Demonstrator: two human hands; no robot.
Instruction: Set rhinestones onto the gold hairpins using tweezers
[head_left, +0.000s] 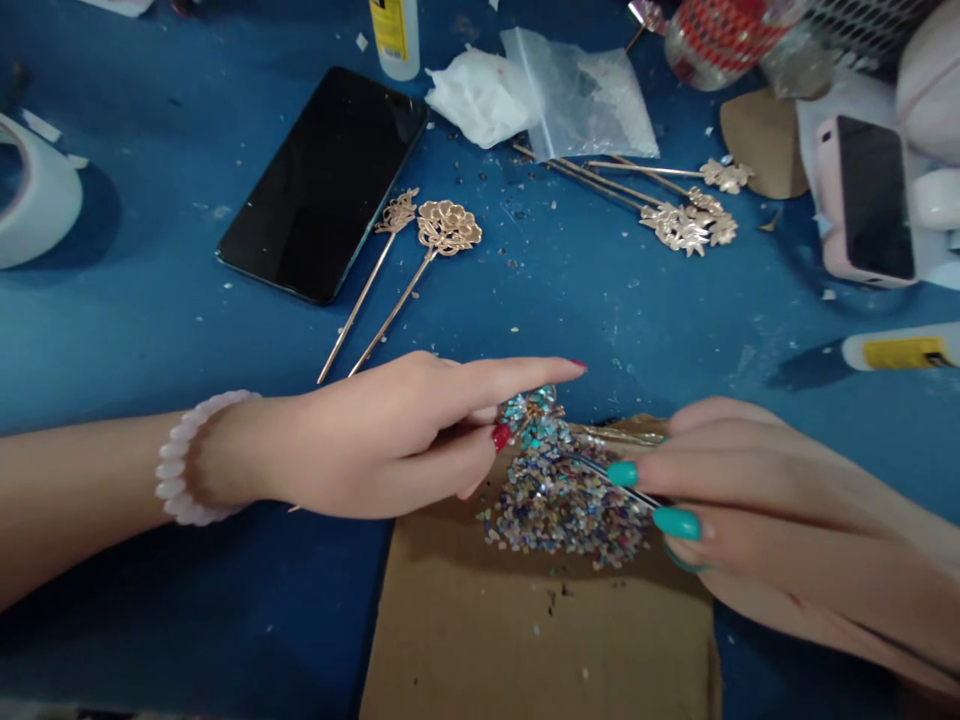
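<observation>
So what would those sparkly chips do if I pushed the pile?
The chips would probably scatter, since they look loose and heaped on the cardboard. Each one is likely very light, being so tiny.

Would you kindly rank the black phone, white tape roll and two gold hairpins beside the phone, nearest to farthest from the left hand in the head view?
1. Two gold hairpins: just beyond the left hand, stems pointing toward it.
2. Black phone: farther beyond, left of the hairpins' heads.
3. White tape roll: at the picture's left edge.
</observation>
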